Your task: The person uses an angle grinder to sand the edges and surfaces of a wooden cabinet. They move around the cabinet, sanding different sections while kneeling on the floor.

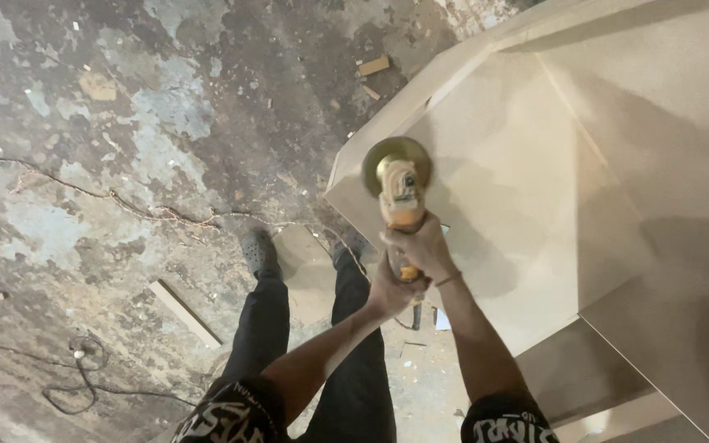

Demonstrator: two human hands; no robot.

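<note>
the rear handle of the orange sander (401, 205) is hidden inside both hands, the right hand (420, 246) wrapped over the left hand (389, 289), so its switch cannot be seen. the disc's underside is out of sight. the pale board cabinet (584, 180) runs off the top, right and bottom edges. the person's sleeves are cut by the bottom edge. the thin cable (84, 373) on the floor trails off left, its end too small to tell.
</note>
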